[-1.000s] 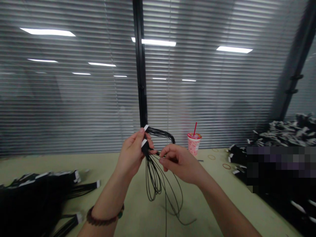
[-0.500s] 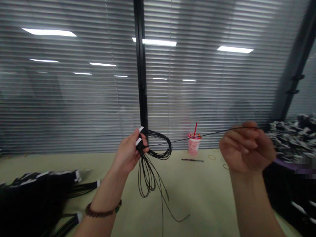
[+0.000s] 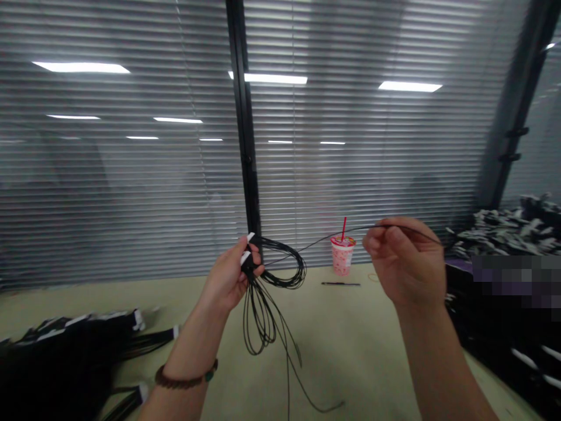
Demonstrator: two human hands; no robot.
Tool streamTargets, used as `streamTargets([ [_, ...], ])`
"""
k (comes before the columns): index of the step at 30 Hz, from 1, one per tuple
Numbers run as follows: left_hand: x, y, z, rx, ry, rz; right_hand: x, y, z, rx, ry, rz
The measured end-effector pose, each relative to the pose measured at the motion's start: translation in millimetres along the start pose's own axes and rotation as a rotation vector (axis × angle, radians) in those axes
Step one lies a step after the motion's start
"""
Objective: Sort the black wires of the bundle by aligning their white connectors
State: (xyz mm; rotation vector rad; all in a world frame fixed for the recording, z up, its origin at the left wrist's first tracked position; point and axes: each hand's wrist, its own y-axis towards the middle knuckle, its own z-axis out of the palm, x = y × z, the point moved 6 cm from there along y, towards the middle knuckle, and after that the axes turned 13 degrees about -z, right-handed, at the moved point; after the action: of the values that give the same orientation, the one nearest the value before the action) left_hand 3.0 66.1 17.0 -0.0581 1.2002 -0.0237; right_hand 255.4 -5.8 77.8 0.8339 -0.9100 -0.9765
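My left hand [image 3: 228, 272] is closed around a coiled bundle of thin black cords [image 3: 280, 283] with white tabs [image 3: 247, 257] by the thumb. One loop of the bundle sticks out to the right; other loops and loose ends hang below the fingers. A single black cord [image 3: 322, 238] runs from the bundle, slightly bowed, to my right hand [image 3: 407, 260]. There it passes over the closed fingers and its far part trails off to the right. The exact grip of the right fingertips is partly hidden.
A pink cup [image 3: 342, 257] with a red straw stands at the table's back, with a pen [image 3: 340, 284] in front. Dark bundles with white ends [image 3: 74, 351] lie at left. A big black-and-white heap [image 3: 512, 240] rises at right. Window blinds [image 3: 131, 193] stand behind.
My right hand has moved left, toward the left hand, and turned. The cord between the hands has gone from taut to slightly slack. My left hand keeps its hold on the bundle.
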Motion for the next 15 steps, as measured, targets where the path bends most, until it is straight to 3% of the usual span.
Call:
streamTargets([
  [3,-1,0,0.5,-0.005,0.018,0.005,1,2,-3,-0.060,-0.004,-0.016],
  [10,1,-1,7.7,0.049,0.071,0.039,-2,0,-5,-0.030,-0.084,0.047],
  [12,2,-2,11.8,0.089,0.074,0.038,-7,-7,5,0.047,-0.244,0.057],
  [15,3,-7,18.4,0.139,0.074,0.011,-22,-26,32,0.297,-0.398,0.124],
])
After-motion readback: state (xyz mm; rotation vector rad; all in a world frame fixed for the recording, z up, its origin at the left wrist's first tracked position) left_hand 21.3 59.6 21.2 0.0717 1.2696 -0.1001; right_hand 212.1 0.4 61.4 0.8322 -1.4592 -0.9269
